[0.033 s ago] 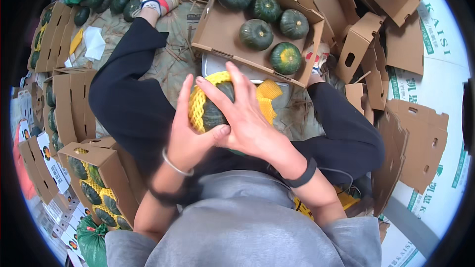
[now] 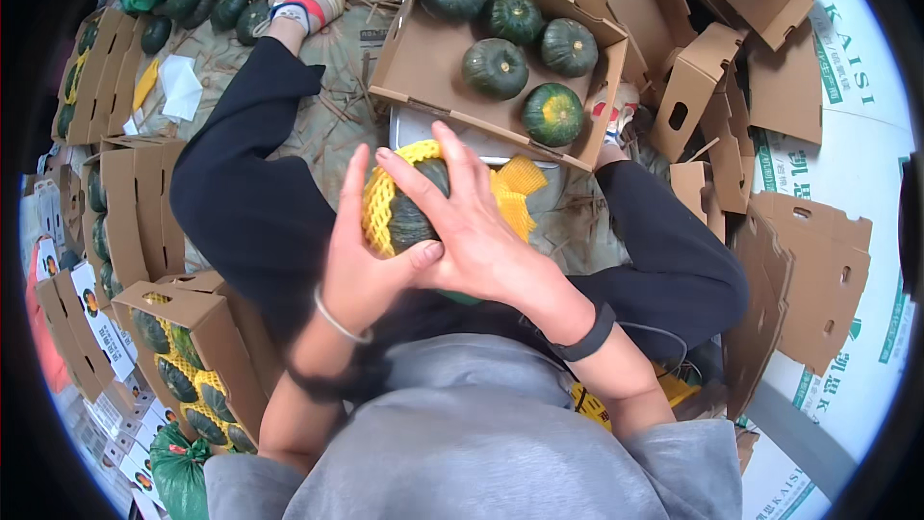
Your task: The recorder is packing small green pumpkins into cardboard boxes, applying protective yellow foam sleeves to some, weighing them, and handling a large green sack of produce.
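Note:
Between my two hands, above my lap, is a dark green kabocha squash [image 2: 416, 215] with a yellow foam net sleeve [image 2: 378, 214] around its left and upper side. My left hand [image 2: 358, 255] supports it from the left and below, thumb pointing right. My right hand [image 2: 467, 231] wraps over its top and right side, fingers spread across the rind. The thumbs come close together at the near side. Just right of the squash lie more yellow foam net sleeves [image 2: 517, 195], partly covered by my right hand.
An open cardboard box [image 2: 423, 67] with several bare squashes sits ahead, on a pale tray [image 2: 409, 125]. At left, a carton [image 2: 207, 327] holds netted squashes. Loose squashes [image 2: 229, 6] lie far left. Empty cartons [image 2: 707, 77] are piled at right. My legs are spread to both sides.

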A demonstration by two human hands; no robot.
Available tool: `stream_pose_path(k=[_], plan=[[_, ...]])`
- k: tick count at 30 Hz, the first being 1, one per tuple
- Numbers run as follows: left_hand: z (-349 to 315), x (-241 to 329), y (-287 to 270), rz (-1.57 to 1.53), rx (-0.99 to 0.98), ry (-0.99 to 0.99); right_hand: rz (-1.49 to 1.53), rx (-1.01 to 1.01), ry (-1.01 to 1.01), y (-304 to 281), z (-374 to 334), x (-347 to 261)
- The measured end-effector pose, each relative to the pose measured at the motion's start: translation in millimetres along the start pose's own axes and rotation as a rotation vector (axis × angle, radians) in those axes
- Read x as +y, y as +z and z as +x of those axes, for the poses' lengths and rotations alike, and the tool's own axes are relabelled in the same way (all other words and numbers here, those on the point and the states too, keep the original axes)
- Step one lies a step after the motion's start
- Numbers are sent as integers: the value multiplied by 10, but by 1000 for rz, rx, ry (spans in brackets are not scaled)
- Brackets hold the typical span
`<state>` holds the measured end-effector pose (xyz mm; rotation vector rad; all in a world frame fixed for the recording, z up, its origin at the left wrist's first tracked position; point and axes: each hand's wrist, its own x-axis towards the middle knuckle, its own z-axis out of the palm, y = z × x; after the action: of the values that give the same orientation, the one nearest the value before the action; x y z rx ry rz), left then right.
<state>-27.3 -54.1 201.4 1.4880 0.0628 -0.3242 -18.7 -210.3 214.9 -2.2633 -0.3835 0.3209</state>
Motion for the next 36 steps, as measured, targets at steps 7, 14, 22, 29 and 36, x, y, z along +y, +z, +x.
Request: stream_pose_path(k=[7, 14, 22, 29, 36], plan=[[682, -3, -254, -437, -62, -191, -8, 306, -220, -66, 716, 525], [1888, -847, -404, 972, 45, -39, -537, -12, 194, 106, 1626, 1000], [1381, -988, -314, 932, 104, -37, -648, 126, -80, 278, 1124, 1146], [1171, -698, -136, 915, 196, 155, -357, -250, 642, 176, -231, 936], [287, -145, 96, 281, -281, -139, 458, 189, 245, -195, -287, 478]])
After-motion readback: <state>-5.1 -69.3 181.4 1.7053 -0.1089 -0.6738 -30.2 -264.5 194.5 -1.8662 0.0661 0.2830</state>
